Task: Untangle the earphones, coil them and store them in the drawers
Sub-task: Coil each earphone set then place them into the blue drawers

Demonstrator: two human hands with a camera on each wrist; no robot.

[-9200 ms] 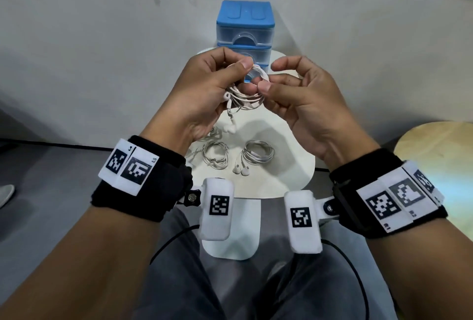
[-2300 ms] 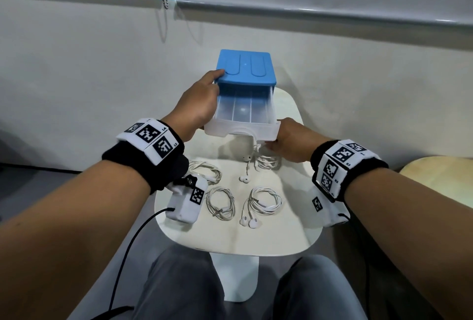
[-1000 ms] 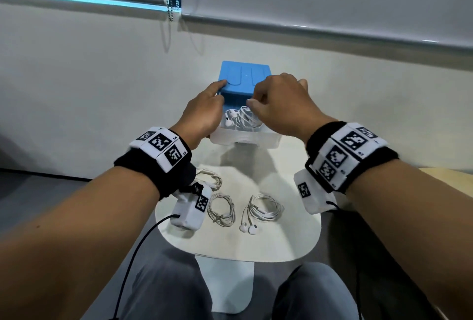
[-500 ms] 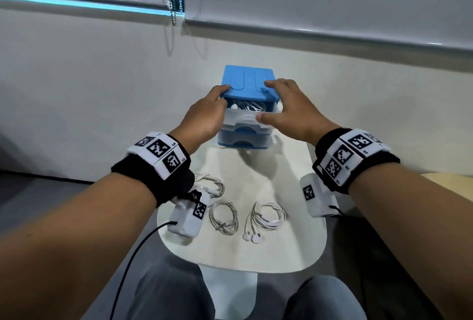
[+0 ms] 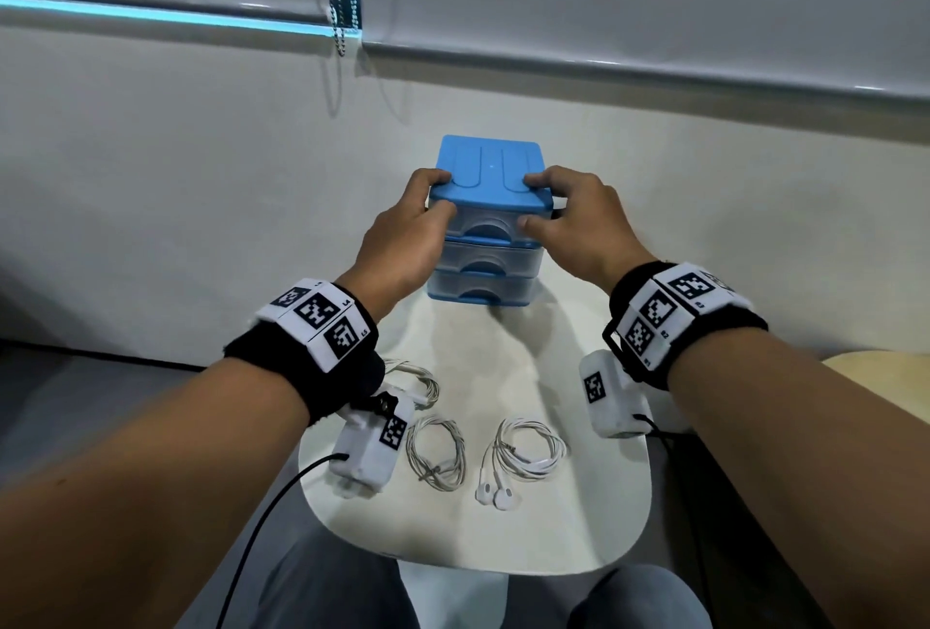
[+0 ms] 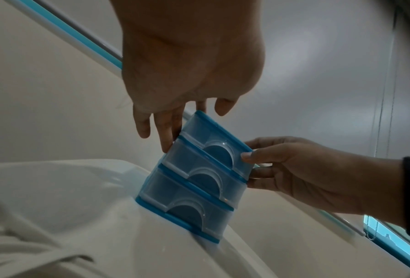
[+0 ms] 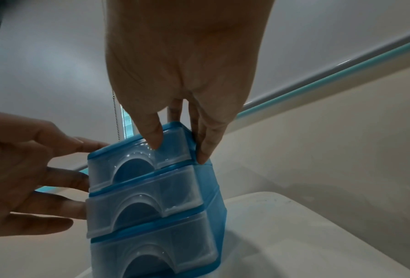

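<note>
— Drawers first: where do they stand?

— Blue drawer unit sits at the far end of the white table, close to the wall. All three translucent drawers look pushed in flush.

— And the hands?

— Left hand is on the unit's left side, thumb on the front of the top drawer, fingers spread apart along the lid edge and the side wall. In the left wrist view those fingers run fairly straight down the side of the unit. Right hand mirrors it on the right: thumb on the top drawer's front, fingers over the lid corner and side. In the right wrist view the thumb tip presses the drawer face, the other fingers lying against the side wall. Neither hand curls around anything.

— Earphones?

— Three white coils lie on the table, nearer the person. One coil with both earbuds showing lies toward the right, a second coil just to its left, and a third partly hidden behind the left wrist camera. I cannot tell what the drawers hold.
</note>
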